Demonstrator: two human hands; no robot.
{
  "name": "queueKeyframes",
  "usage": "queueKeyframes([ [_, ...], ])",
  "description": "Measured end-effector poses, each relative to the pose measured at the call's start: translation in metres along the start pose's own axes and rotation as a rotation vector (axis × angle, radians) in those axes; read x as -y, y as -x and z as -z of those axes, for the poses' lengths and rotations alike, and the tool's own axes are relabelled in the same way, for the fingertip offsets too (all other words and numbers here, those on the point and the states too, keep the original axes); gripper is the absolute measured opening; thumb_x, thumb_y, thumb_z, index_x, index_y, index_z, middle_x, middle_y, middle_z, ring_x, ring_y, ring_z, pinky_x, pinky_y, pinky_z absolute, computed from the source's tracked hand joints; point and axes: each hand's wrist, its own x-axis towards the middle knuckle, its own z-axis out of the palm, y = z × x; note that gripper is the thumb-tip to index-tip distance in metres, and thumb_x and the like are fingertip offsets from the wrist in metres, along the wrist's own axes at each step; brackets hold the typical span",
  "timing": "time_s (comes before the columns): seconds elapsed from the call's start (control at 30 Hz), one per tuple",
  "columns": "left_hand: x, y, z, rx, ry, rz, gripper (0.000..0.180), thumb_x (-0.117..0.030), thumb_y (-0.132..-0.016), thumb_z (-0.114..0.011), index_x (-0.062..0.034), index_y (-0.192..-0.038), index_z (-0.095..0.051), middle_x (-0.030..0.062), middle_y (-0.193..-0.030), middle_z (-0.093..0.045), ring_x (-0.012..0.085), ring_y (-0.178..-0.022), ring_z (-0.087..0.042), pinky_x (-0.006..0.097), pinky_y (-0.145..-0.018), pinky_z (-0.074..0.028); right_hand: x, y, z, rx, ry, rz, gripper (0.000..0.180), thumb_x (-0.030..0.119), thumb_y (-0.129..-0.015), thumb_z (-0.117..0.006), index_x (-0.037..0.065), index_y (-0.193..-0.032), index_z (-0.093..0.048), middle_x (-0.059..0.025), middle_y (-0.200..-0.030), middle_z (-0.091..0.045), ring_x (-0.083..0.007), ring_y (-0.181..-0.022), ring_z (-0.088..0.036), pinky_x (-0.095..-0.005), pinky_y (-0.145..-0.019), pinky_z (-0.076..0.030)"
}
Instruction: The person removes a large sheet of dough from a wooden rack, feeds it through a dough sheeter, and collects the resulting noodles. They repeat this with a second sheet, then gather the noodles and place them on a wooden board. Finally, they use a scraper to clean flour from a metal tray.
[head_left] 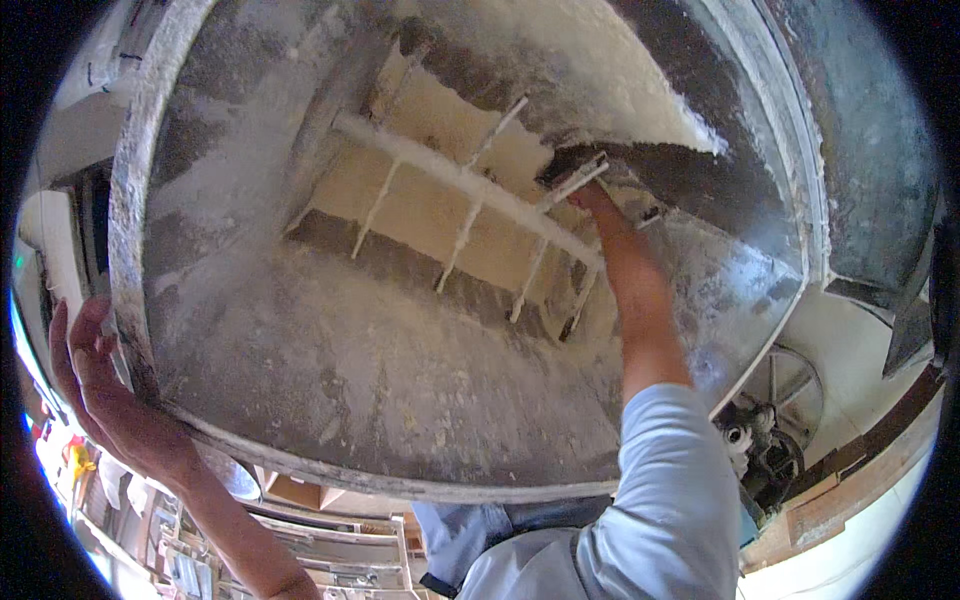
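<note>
A large metal mixing trough fills the middle of the view, its inside coated with pale powder. Across it runs a shaft with several thin rods sticking out, all crusted with powder. Deep inside, near the shaft's right part, is my right hand; one rod crosses in front of it. A dark patch lies beside its fingers, which are largely hidden, so whether they hold anything is unclear. My left hand is at the trough's near left corner, against the outside of the rim, its fingers stretched up and apart.
Pale powder covers the trough's bottom and clings to its far wall. To the right of the trough stand a spoked wheel and dark machine parts. Wooden racks are below the near rim, with cluttered things at the lower left.
</note>
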Motion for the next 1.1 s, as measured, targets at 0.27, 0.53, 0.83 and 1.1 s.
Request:
queueKeyframes([
  [0.27,-0.014,-0.002,-0.003,0.109,0.327,-0.018,0.043,-0.022,-0.103,-0.054,-0.0008,-0.141,-0.054,0.0104,-0.119,-0.067,0.0205,-0.116,-0.059,0.037,-0.108,-0.038,0.068,0.228,0.098,-0.326,-0.388,0.021,0.045,0.017,-0.098,-0.063,0.015,-0.143,-0.063,-0.0109,-0.11,-0.073,-0.0241,-0.098,-0.066,-0.036,-0.09,-0.051],
  [0.53,-0.007,-0.003,-0.001,0.142,0.363,-0.048,0.035,-0.016,-0.104,-0.057,-0.0046,-0.137,-0.058,0.007,-0.111,-0.068,0.0175,-0.101,-0.061,0.033,-0.087,-0.048,0.195,0.478,0.252,-0.463,-1.171,0.004,0.054,0.025,-0.104,-0.065,0.017,-0.155,-0.049,0.0069,-0.063,-0.044,-0.0038,-0.044,-0.033,-0.0234,-0.038,-0.026],
  [0.83,-0.004,-0.001,-0.003,0.105,0.332,-0.033,0.034,-0.017,-0.104,-0.056,0.0001,-0.132,-0.06,0.0096,-0.115,-0.069,0.0201,-0.112,-0.061,0.037,-0.106,-0.043,0.095,0.163,0.138,-0.607,-0.521,0.018,0.039,0.021,-0.097,-0.069,0.011,-0.135,-0.069,-0.0173,-0.121,-0.073,-0.0335,-0.105,-0.069,-0.0452,-0.093,-0.054],
  [1.1,0.002,-0.001,0.001,0.103,0.152,-0.001,0.046,-0.03,-0.104,-0.054,-0.0012,-0.14,-0.058,0.0079,-0.127,-0.066,0.0178,-0.116,-0.06,0.033,-0.101,-0.043,0.001,0.009,-0.022,-0.059,-0.917,-0.298,0.029,0.025,-0.095,-0.067,0.014,-0.121,-0.071,-0.0082,-0.086,-0.064,-0.0228,-0.076,-0.059,-0.0405,-0.069,-0.047],
])
